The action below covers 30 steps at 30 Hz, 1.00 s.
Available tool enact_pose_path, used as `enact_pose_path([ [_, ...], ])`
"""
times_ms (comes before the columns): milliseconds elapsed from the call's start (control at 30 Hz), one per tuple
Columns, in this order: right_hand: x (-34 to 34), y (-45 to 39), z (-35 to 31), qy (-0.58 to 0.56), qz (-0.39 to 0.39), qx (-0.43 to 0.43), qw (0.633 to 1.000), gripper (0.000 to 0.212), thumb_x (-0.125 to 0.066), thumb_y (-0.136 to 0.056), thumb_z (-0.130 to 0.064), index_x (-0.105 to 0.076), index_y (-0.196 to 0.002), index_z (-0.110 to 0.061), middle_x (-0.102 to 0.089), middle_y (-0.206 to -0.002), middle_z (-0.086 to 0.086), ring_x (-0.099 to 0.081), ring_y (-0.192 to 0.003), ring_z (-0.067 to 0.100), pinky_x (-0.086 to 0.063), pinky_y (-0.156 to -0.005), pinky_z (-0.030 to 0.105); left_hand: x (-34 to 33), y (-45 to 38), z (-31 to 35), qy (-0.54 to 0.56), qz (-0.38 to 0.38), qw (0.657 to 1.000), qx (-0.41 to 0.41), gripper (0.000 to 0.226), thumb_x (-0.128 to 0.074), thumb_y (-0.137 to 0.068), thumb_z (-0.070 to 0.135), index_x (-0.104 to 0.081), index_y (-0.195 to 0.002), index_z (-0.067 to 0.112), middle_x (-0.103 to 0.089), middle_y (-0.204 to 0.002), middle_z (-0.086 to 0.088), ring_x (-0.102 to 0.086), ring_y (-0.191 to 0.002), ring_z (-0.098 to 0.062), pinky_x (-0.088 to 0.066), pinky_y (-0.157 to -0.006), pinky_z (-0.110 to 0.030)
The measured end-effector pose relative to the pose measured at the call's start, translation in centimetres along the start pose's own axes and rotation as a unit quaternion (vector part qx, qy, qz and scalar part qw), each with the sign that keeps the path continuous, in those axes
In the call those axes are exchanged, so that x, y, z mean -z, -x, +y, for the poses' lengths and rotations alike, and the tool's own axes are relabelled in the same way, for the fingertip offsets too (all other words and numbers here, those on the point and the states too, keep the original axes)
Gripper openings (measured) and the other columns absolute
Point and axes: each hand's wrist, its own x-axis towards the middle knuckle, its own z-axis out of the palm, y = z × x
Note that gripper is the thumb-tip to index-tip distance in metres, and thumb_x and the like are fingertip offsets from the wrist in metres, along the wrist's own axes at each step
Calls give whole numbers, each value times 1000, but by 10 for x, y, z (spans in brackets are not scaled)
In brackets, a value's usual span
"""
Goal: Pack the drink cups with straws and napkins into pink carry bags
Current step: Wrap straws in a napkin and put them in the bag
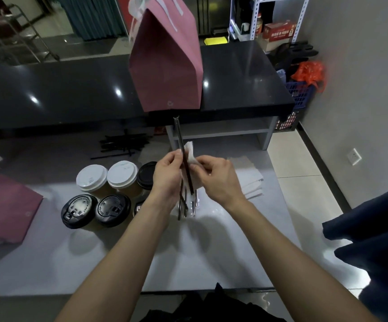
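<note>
My left hand (pixel 166 175) grips a bundle of wrapped dark straws (pixel 181 145) upright above the steel worktop. Against the straws my right hand (pixel 214 175) pinches a white napkin (pixel 192 159). Several lidded drink cups (pixel 100 189), some with white lids and some with black, stand in a cluster left of my hands. One pink carry bag (pixel 167 63) stands upright on the raised black counter straight ahead. Another pink bag (pixel 2 205) lies flat at the worktop's left edge.
A pile of loose straws (pixel 123 144) lies under the black counter's (pixel 49 94) overhang. A stack of napkins (pixel 250 180) sits right of my hands. Dark blue cloth (pixel 371 240) hangs at the right. A blue crate (pixel 301 94) stands past the counter's end.
</note>
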Motion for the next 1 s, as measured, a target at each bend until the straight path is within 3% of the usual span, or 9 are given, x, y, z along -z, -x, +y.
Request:
enact_pose_path([
  [200,-24,0,-30,-5,-28,4,1000,10,-79,-97,-26,-83,-103,-19,-82,-86,-4,-78,-84,18,-60,-78,45,26,-2,17,96,3,995,-2,17,-64,-110,14,-79,-113,6,-75,-82,-1,-68,-71,-11,-59,-72,-26],
  [300,-35,-6,-46,49,-13,19,999,9,-76,-97,-27,-81,-101,-20,-78,-84,-3,-74,-81,21,-59,-77,46,59,-6,32,-23,-4,999,-43,18,-66,-109,21,-83,-108,14,-68,-81,2,-56,-68,-11,-49,-64,-24],
  [367,-42,-13,-59,95,-2,44,994,11,-73,-98,-27,-80,-101,-19,-77,-84,0,-72,-81,24,-57,-77,46,87,-12,51,-113,-6,990,-89,16,-66,-109,18,-82,-107,19,-71,-86,0,-59,-71,-12,-50,-62,-23],
  [467,-60,-26,-85,154,6,99,983,13,-72,-99,-23,-80,-105,-14,-78,-92,6,-73,-89,30,-56,-80,48,144,-19,90,-269,-20,946,-181,16,-69,-106,13,-79,-113,24,-78,-95,-1,-69,-76,-10,-53,-67,-27],
  [600,-101,-42,-130,249,15,166,954,19,-71,-103,-18,-82,-116,-12,-77,-100,10,-71,-94,39,-56,-79,51,238,-21,148,-451,-29,854,-258,15,-74,-102,22,-80,-113,30,-78,-98,12,-72,-88,-5,-58,-80,-25],
  [733,-147,-52,-169,342,37,241,907,14,-73,-96,-4,-82,-107,-6,-77,-100,14,-71,-90,42,-59,-74,52,318,-18,198,-569,-40,753,-327,19,-72,-103,22,-77,-120,24,-73,-105,10,-70,-92,-11,-61,-89,-41],
  [867,-184,-51,-197,406,29,282,869,20,-74,-90,7,-81,-106,-3,-80,-99,15,-74,-89,41,-59,-76,52,382,-9,237,-585,-53,716,-377,20,-73,-102,23,-77,-122,25,-72,-107,12,-68,-94,-3,-60,-89,-32],
  [933,-200,-50,-209,432,9,287,855,20,-71,-93,5,-80,-109,-3,-79,-95,15,-73,-88,41,-57,-77,53,414,-3,254,-580,-50,715,-388,22,-72,-102,26,-76,-124,26,-71,-108,13,-67,-98,2,-57,-87,-25],
  [1000,-217,-50,-221,451,-16,271,850,28,-66,-97,4,-77,-120,-5,-79,-99,14,-72,-91,42,-54,-80,54,445,0,267,-576,-34,715,-394,23,-72,-101,25,-75,-124,25,-72,-108,11,-69,-96,-3,-57,-87,-27],
])
